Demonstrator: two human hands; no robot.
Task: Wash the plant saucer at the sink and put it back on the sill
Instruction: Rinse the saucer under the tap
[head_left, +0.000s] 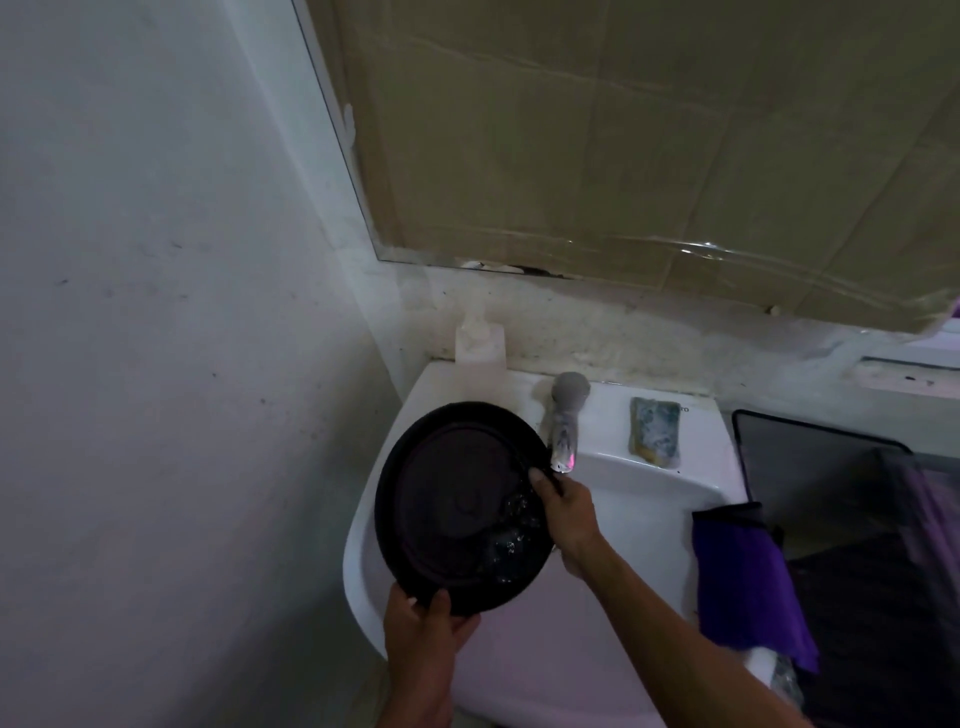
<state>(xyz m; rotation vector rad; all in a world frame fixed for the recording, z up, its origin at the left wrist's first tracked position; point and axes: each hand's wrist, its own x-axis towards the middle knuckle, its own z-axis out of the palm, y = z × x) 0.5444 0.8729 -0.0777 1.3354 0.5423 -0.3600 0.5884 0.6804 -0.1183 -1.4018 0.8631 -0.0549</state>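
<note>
Saucer (457, 506): dark, round, wet with droplets on its inner face, tilted up over the left part of the white sink (649, 525), gripped between both hands.
Left hand (423, 626): curled around the saucer's lower rim, thumb lying over the edge on the inner face.
Right hand (563, 512): closed on the saucer's right rim, thumb tip on the inner face, fingers behind.
Tap (563, 423): metal spout just above the right hand, its tip close to the saucer's upper right rim; whether water runs cannot be told.
Sponge (655, 431): on the sink ledge, right of the tap, well apart from the right hand.
Purple cloth (743, 587): draped over the sink's right edge, right of the right forearm.
Soap bottle (480, 340): pale, at the wall above the saucer.
</note>
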